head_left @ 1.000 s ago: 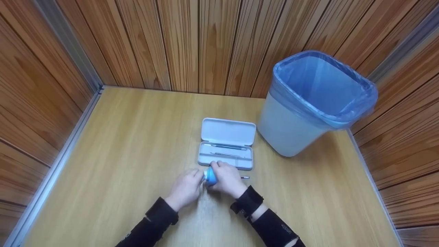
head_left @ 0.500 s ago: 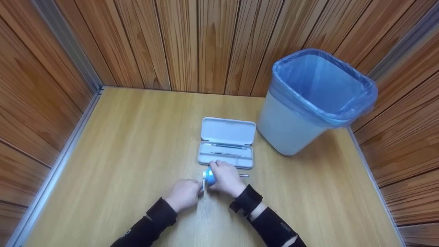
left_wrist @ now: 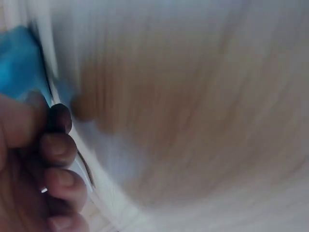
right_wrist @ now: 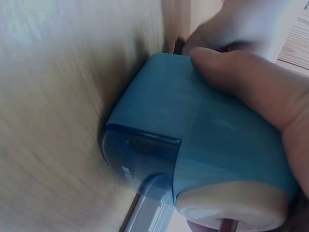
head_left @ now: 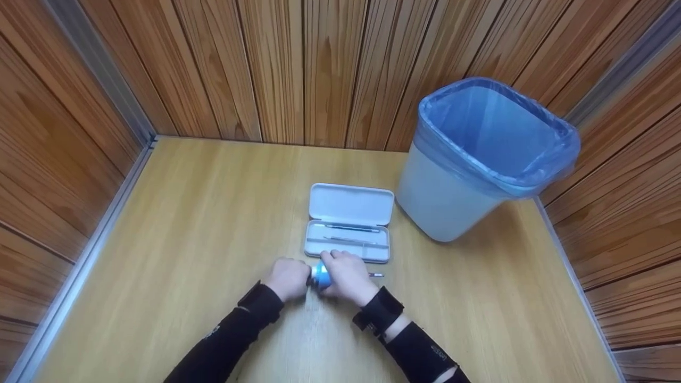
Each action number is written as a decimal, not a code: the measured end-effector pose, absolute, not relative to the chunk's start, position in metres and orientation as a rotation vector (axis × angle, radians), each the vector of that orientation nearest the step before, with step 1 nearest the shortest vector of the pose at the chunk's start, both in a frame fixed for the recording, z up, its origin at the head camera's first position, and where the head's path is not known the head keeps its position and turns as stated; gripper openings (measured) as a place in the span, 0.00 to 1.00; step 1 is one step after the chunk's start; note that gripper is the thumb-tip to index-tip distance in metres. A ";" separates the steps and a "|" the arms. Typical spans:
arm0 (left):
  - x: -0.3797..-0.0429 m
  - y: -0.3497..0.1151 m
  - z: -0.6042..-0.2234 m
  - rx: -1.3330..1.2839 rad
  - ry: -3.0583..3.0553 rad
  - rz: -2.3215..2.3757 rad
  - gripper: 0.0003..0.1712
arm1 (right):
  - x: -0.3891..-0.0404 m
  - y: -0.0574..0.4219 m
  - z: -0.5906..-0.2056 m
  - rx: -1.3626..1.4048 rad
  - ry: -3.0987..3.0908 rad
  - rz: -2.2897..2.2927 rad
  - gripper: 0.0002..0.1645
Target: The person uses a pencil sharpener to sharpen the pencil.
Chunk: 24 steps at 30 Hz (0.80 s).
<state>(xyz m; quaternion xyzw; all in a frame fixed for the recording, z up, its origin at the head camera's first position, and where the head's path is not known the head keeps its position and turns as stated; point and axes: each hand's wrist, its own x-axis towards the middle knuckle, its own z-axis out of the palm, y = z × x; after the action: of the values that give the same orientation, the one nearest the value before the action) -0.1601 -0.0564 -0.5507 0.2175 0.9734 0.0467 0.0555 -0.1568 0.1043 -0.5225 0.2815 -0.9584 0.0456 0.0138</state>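
Note:
A blue pencil sharpener (right_wrist: 212, 121) lies on the table in front of me. My right hand (head_left: 348, 276) grips its body from above, the thumb along the top in the right wrist view. From its right end pokes a pencil (head_left: 376, 275), mostly hidden by that hand. At the other end my left hand (head_left: 288, 278) has its fingers curled round the crank handle, which the fingers largely cover. The left wrist view is blurred, though the curled fingers (left_wrist: 63, 183) show beside the blue body. Just beyond the hands sits an open pencil case (head_left: 351, 205).
Inside the case lie two slim pencil-like items, the upper one (head_left: 352, 229) darker. A pale bin (head_left: 447, 197) with a blue liner bag (head_left: 505, 133) stands at the back right. Wood-panelled walls (head_left: 282, 69) enclose the tabletop (head_left: 213, 213) at the back and both sides.
My left hand dipped lower half a second ago, showing the sharpener's pale end, and is now up against that end again. The right hand and sharpener stay in place.

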 end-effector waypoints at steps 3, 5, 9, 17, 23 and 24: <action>-0.171 -0.055 -0.550 0.664 3.016 0.122 0.05 | -0.157 0.104 -0.521 0.869 -3.007 0.127 0.39; -0.176 -0.055 -0.548 0.659 3.071 0.133 0.05 | -0.156 0.104 -0.519 0.863 -3.026 0.134 0.40; -0.181 -0.054 -0.542 0.649 3.164 0.227 0.05 | -0.155 0.103 -0.518 0.832 -3.072 0.155 0.41; -0.168 -0.058 -0.524 0.693 3.294 0.378 0.06 | -0.154 0.100 -0.520 0.768 -3.105 0.214 0.41; -0.149 -0.061 -0.518 0.894 3.395 0.437 0.06 | -0.154 0.101 -0.520 0.747 -3.075 0.204 0.40; -0.145 -0.061 -0.518 0.923 3.410 0.439 0.06 | -0.154 0.101 -0.520 0.749 -3.072 0.200 0.40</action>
<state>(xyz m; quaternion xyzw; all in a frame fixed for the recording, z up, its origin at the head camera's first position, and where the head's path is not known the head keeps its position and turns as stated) -0.1454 -0.0615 -0.5183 0.2537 0.9370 0.1206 -0.2078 -0.1543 0.1012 -0.5199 0.2365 -0.9695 0.0632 -0.0136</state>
